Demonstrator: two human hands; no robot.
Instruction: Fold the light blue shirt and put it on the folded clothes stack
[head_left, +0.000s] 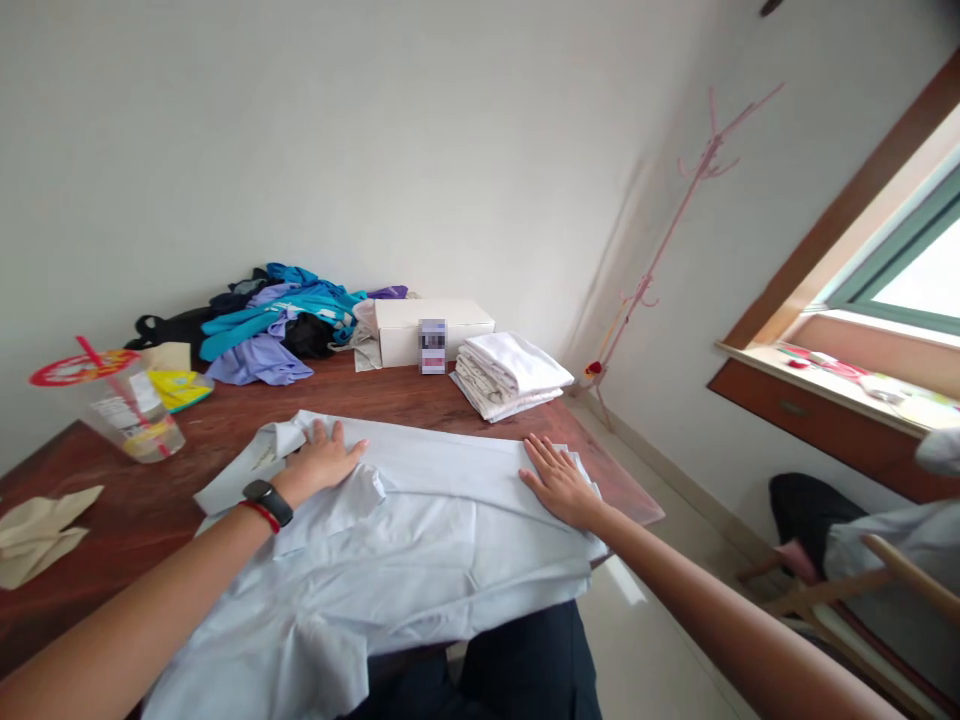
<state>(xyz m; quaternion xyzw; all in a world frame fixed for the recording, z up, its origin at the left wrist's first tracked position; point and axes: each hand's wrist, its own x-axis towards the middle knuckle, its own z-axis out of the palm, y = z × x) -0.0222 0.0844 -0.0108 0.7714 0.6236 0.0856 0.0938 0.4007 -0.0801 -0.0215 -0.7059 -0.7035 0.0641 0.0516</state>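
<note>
A white collared shirt (420, 540) lies spread across the front of the table, its collar to the left and its near edge hanging over toward my lap. One long side is folded inward along the far edge. My left hand (322, 462) rests palm down on the shirt beside the collar, fingers apart. Near the hem at the right end, my right hand (559, 482) lies flat on the cloth with its fingers stretched out. Neither hand grips anything. Behind the shirt sits a stack of folded white clothes (514, 375).
The brown wooden table (360, 390) also bears a plastic cup with a straw (135, 410), a crumpled napkin (45, 535), a heap of coloured clothes (285, 315) and a white box (465, 315). A pink coat stand (660, 240) and a chair (847, 590) are to the right.
</note>
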